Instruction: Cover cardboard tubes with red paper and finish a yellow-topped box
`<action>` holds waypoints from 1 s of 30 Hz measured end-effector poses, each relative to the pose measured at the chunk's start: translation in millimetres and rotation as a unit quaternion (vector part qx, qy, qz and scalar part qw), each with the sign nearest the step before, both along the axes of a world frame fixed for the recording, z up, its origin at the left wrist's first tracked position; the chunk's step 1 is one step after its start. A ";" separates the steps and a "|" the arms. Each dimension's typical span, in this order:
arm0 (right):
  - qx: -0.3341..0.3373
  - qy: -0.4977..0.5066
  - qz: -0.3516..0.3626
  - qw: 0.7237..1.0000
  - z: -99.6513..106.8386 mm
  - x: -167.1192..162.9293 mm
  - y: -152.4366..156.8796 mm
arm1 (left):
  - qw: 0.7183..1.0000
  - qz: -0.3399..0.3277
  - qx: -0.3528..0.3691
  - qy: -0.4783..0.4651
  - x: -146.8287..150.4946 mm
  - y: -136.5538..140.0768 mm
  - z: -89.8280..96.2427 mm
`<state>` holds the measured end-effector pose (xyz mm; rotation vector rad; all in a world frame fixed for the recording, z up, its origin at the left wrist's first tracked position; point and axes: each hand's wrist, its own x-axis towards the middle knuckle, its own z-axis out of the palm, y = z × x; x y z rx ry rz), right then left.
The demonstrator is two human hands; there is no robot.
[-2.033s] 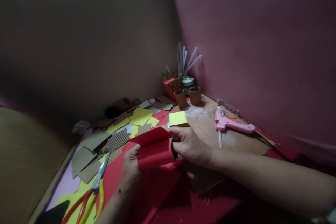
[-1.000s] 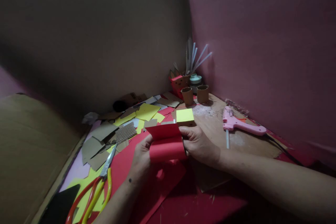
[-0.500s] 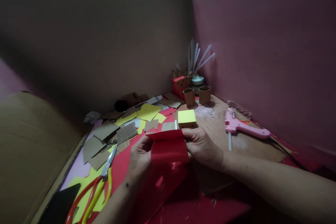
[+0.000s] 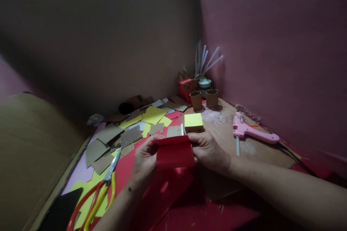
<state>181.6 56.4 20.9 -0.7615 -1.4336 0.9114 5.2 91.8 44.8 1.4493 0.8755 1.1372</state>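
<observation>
A folded piece of red paper point(image 4: 175, 155) is held up between my two hands over the table. My left hand point(image 4: 148, 157) pinches its left end, with the fingers behind the fold. At the opposite end, my right hand point(image 4: 208, 149) is closed on the paper's edge, thumb in front. The paper's upper flap is bent along a crease and its inner side is hidden. Just behind it stands a small box with a yellow top point(image 4: 193, 120), and a white stick point(image 4: 182, 129) is beside that box. Scissors point(image 4: 110, 173) with red and yellow handles lie left of my left forearm.
A pink glue gun point(image 4: 251, 133) rests at the right, its cord trailing off. Two cardboard cups point(image 4: 212, 99), a red box with a drawn face point(image 4: 185, 88) and glue sticks point(image 4: 207, 59) stand in the corner. Yellow paper point(image 4: 154, 115) and cardboard scraps point(image 4: 97, 151) cover the left.
The upper flap of the red paper has tilted slightly, its left end now lower and folded closer. My left fingers have shifted over that end. My right hand stays nearly where it was.
</observation>
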 end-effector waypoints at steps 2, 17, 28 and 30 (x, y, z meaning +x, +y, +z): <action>-0.015 0.009 -0.007 1.000 0.5 -0.7 -0.7 | 1.000 -0.013 -0.006 0.003 0.4 -0.4 0.2; -0.156 0.132 0.086 0.975 4.8 -1.7 0.0 | 0.938 -0.147 0.066 0.308 -62.2 6.9 54.1; -0.173 0.131 0.151 0.964 8.3 -4.3 -1.2 | 0.724 0.144 0.017 0.675 -156.5 -28.4 18.6; -0.182 0.130 0.166 0.960 7.3 -3.9 -1.0 | 0.717 0.151 0.011 0.680 -159.1 -26.9 5.3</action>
